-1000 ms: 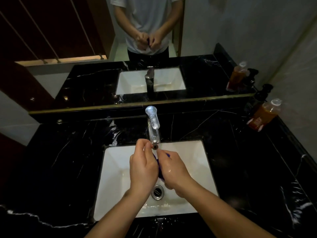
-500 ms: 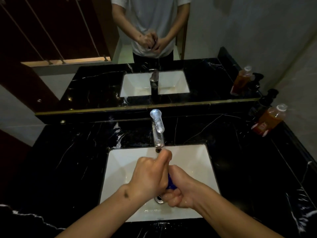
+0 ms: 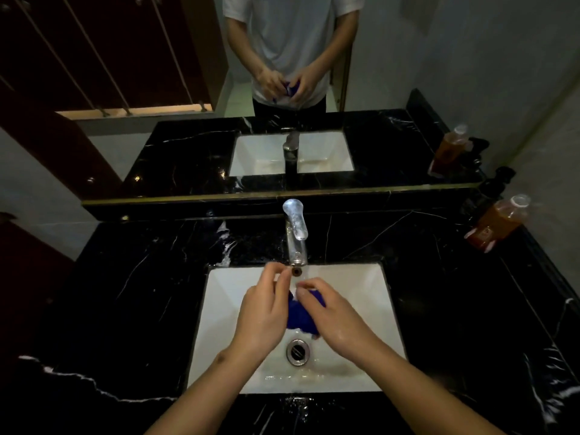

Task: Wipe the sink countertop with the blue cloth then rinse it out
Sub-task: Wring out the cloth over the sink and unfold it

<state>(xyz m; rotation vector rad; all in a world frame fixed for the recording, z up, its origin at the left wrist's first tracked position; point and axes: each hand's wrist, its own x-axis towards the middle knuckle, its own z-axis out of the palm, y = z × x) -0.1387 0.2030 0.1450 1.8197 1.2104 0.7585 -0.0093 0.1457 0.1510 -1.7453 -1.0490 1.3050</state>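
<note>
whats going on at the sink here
A person stands at a white sink set in a black marble countertop, holding a bunched blue cloth between both hands under the faucet, above the drain. The left hand and right hand each grip the cloth, apparently rinsing it. Whether water is running is hard to tell. An orange bottle sits at the countertop's far right.

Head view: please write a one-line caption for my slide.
Both hands, left hand and right hand, hold the blue cloth over the white sink.
</note>
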